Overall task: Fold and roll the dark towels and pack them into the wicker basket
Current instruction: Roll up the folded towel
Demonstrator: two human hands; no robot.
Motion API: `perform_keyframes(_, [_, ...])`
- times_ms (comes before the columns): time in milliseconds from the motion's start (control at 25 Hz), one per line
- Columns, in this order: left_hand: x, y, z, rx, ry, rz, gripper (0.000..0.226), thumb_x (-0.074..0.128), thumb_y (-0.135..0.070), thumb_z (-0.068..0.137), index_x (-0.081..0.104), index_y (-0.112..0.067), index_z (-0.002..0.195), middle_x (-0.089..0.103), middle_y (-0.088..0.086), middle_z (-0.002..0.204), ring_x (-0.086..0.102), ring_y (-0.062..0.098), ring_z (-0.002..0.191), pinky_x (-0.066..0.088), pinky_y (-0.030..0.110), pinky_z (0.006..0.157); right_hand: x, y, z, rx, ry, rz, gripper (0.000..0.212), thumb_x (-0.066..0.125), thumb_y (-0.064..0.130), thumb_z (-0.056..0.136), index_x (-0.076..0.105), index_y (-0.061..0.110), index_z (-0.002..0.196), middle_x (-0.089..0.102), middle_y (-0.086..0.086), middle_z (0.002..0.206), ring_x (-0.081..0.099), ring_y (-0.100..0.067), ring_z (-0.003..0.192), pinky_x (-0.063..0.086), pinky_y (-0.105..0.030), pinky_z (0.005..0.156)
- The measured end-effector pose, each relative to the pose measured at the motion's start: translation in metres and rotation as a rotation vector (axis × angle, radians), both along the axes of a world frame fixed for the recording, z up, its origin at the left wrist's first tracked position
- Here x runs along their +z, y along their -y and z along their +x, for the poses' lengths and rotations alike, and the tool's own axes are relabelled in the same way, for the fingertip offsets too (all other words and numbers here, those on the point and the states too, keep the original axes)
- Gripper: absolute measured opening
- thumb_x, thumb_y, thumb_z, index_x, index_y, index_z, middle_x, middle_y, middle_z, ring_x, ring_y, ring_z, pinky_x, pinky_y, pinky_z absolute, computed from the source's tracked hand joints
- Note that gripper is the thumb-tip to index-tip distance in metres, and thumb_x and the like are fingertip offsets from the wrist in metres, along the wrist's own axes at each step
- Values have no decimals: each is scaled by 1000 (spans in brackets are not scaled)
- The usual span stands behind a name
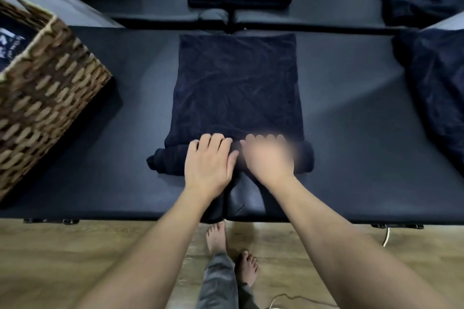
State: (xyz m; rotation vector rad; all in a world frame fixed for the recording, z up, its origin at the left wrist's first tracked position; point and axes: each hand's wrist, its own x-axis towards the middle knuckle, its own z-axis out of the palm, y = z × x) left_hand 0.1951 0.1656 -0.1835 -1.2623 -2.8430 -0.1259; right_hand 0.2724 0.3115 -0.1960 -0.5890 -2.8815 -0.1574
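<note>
Centrally on the desk [351, 108], the dark towel [237, 88] lies flat, its near end rolled; left hand [209, 163] and blurred right hand [267, 158] press there, fingers curled over the roll. The wicker basket [47, 98] sits left.

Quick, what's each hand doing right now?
Left hand: curled over the rolled end of the towel.
Right hand: on the same roll, too blurred to tell the grip.
</note>
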Motion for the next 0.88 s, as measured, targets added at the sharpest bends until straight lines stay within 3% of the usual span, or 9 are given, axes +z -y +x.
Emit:
perform_keyframes(80, [-11, 6, 8, -5, -5, 13, 42, 41, -44, 101, 64, -15, 123, 63, 3, 117, 57, 28, 100, 44, 45, 91, 3, -6, -12, 3, 43, -57, 45, 30, 36, 104, 52, 17, 69, 57, -3, 52, 51, -30, 45, 29, -37, 55])
perform_keyframes(160, [-9, -9, -5, 9, -28, 9, 42, 35, -44, 102, 67, -17, 107, 64, 2, 103, 56, 28, 89, 42, 43, 80, 6, -9, -15, -14, 54, -61, 46, 28, 37, 102, 52, 17, 69, 58, -2, 51, 52, -29, 45, 29, -36, 54])
perform_keyframes(280, [-2, -29, -33, -15, -22, -95, 52, 23, -42, 103, 63, -19, 79, 64, 1, 78, 55, 27, 71, 36, 39, 65, 10, -8, -6, 33, 20, -39, 38, 35, 37, 103, 58, 16, 81, 60, -4, 75, 52, -29, 67, 35, -41, 62])
perform_keyframes(400, [12, -43, -45, -13, 87, -202, 57, 17, -41, 104, 63, -20, 76, 68, 0, 78, 58, 26, 69, 32, 37, 63, 9, 1, 7, -16, 15, 17, 31, 41, 38, 102, 62, 15, 102, 59, -5, 89, 51, -31, 77, 38, -46, 72])
perform_keyframes(560, [11, -46, -42, 60, 73, -139, 48, 18, -41, 104, 52, -23, 75, 68, -1, 79, 52, 24, 68, 30, 37, 65, 7, -15, -15, 14, 8, 3, 38, 37, 36, 104, 57, 17, 78, 56, -2, 68, 48, -29, 61, 34, -41, 64])
perform_keyframes(720, [-5, -20, -13, -29, -14, 35, 37, 41, -41, 100, 66, -17, 113, 64, 1, 112, 57, 27, 94, 44, 46, 87, 11, -31, -40, 26, 182, -131, 52, 14, 39, 101, 54, 18, 76, 63, -1, 60, 55, -29, 52, 27, -38, 60])
perform_keyframes(760, [-7, -22, -16, -42, -26, 33, 39, 40, -42, 101, 66, -16, 114, 64, 2, 111, 57, 28, 92, 44, 46, 87, 11, -33, -43, 8, 187, -150, 54, 11, 40, 100, 54, 18, 76, 64, -1, 61, 57, -29, 53, 27, -37, 60])
perform_keyframes(880, [0, -46, -44, -12, -26, -54, 47, 23, -40, 104, 61, -21, 84, 63, 0, 84, 52, 27, 74, 33, 40, 69, 13, -23, -38, -103, 31, -116, 41, 30, 36, 102, 53, 18, 74, 59, -2, 66, 55, -30, 61, 34, -40, 62])
